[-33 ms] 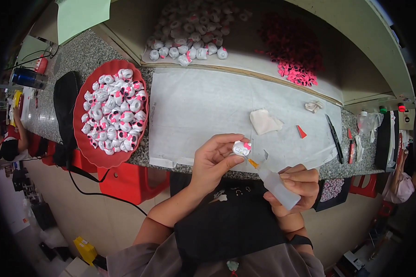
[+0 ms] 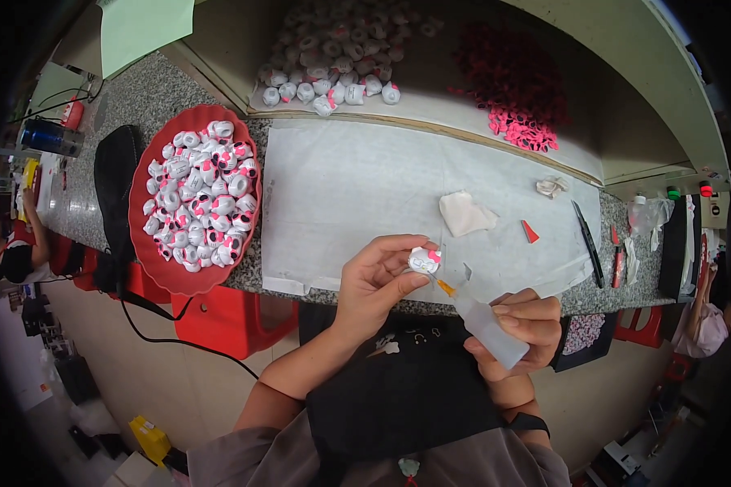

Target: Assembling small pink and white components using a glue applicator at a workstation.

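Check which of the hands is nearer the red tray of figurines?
Left. The left hand is just right of the red tray, holding a small white figurine; the right hand is farther right, gripping a glue bottle.

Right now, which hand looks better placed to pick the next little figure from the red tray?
Probably the left hand: the red tray lies on its side of the bench, though it holds a small white figure. The right hand grips the glue bottle.
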`<act>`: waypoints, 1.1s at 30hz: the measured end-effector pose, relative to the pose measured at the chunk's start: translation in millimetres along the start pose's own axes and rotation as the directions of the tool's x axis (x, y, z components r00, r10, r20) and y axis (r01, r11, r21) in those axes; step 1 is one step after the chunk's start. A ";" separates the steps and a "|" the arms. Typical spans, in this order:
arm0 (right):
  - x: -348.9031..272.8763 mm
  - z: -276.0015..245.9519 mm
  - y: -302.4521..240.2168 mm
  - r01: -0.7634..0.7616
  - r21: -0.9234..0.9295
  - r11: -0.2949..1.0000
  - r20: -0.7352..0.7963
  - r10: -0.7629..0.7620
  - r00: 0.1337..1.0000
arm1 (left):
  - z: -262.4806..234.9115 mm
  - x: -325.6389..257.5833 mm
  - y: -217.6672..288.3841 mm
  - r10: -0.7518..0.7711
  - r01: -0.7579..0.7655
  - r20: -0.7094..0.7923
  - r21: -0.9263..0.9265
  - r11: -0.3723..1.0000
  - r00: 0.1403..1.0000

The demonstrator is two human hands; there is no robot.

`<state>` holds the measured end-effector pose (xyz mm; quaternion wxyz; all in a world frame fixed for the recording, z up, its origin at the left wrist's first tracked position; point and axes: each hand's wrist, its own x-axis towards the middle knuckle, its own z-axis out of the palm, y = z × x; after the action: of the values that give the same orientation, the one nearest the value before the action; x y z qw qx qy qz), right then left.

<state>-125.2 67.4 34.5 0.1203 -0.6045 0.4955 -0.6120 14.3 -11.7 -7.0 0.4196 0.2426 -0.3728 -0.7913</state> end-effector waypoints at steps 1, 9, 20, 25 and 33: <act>-0.7 -0.1 0.8 -0.001 0.000 1.000 0.000 0.001 1.000 | 0.0 0.0 0.0 -0.001 0.001 0.000 0.000 1.000 1.000; -1.2 1.7 3.0 0.005 -0.010 1.000 -0.026 -0.005 1.000 | -0.2 -0.7 -1.5 0.100 -0.107 0.058 0.125 0.986 0.993; 1.7 -2.9 0.1 -0.020 -0.015 1.000 0.059 0.021 0.998 | -2.9 1.1 -1.8 0.150 -0.173 0.103 0.275 0.946 0.983; 4.5 -2.6 2.6 -0.026 -0.029 0.999 0.011 0.026 1.000 | -6.1 5.0 0.1 0.188 -0.215 0.115 0.309 0.926 0.975; 54.9 -36.6 70.5 -0.336 -0.092 0.937 0.242 0.348 0.906 | -34.6 15.9 23.2 0.351 -0.309 -0.152 0.240 0.920 0.924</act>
<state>-201.7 9.4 23.8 0.2737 -0.5845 0.5888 -0.4866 41.3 -47.1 -10.6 0.5532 0.2944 -0.4483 -0.6374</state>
